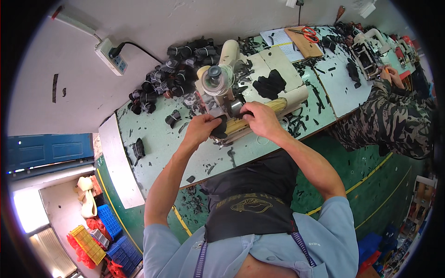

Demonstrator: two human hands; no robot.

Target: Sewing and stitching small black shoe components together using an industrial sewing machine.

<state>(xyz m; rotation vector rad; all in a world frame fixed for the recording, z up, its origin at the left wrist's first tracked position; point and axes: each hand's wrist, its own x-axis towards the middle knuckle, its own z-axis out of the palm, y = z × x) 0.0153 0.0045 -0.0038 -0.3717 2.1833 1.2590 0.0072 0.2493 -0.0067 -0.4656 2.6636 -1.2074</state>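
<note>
Both hands, left hand [202,128] and right hand [262,119], are gripping a small black fabric piece [219,128] at the sewing machine [227,88] on the green desk [162,139], bundled black pieces [178,69] heaped behind.

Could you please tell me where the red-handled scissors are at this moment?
In the head view, the red-handled scissors lie at the far right of the green workbench, on a brown board beside some white papers.

Bundles [178,69] behind machine [222,88] — scissors [308,33] far right.
</note>
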